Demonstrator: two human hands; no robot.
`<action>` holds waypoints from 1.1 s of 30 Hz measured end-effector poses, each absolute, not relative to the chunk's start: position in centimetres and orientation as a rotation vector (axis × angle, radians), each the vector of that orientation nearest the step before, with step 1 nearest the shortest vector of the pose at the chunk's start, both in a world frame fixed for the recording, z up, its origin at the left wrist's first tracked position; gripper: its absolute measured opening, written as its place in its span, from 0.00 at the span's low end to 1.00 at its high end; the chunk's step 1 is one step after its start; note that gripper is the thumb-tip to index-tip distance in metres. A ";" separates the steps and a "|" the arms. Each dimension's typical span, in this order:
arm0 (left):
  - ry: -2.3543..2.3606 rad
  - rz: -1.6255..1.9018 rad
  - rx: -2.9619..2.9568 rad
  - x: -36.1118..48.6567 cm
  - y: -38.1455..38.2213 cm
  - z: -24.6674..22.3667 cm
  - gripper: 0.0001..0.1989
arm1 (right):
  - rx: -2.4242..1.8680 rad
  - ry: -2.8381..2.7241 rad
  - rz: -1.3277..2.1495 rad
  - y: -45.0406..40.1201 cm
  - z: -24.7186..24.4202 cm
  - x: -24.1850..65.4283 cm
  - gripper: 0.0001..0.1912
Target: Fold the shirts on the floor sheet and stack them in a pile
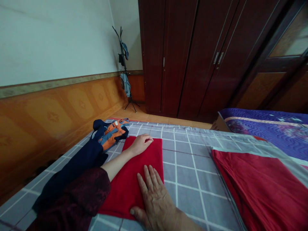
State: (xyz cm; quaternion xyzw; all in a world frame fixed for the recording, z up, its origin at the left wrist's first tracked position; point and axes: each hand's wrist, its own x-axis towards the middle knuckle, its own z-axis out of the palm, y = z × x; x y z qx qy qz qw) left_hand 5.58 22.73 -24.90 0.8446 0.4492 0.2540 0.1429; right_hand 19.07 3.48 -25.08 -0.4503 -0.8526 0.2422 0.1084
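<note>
A folded red cloth (128, 189) lies flat on the checked bedspread in front of me. My right hand (156, 195) rests palm down on its near right part, with the fingers stretched out and the thumb apart. Farther up, my left hand (141, 144) lies on the cloth's far end. Its fingers are loosely curled in, and the cloth under them stays flat. A dark red sleeve (84, 189) covers my left forearm up to near the wrist.
Dark blue clothing (72, 170) and an orange and grey bag (112, 133) lie left on the grey checked bedspread (186, 179). Another red folded cloth (260, 183) is at right. Beyond stand a coat rack (125, 61), a dark wardrobe (183, 57) and a purple-covered bed (269, 125).
</note>
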 end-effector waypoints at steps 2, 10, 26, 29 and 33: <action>1.233 0.736 2.410 6.0 21.5 -25.7 0.08 | -1.329 -2.513 0.718 3.5 -25.0 19.1 0.44; 1.123 0.732 2.375 5.4 21.3 -26.8 0.05 | -1.312 -2.493 0.672 3.4 -26.3 19.1 0.43; 1.185 0.643 2.307 6.1 22.1 -25.3 0.07 | -1.293 -2.461 0.711 3.2 -26.0 19.2 0.42; 1.272 0.658 2.212 6.4 23.8 -24.4 0.08 | -1.296 -2.456 0.716 3.2 -25.9 19.3 0.42; 1.520 0.741 2.147 7.2 27.8 -21.5 0.10 | -1.301 -2.463 0.699 3.3 -26.2 19.2 0.42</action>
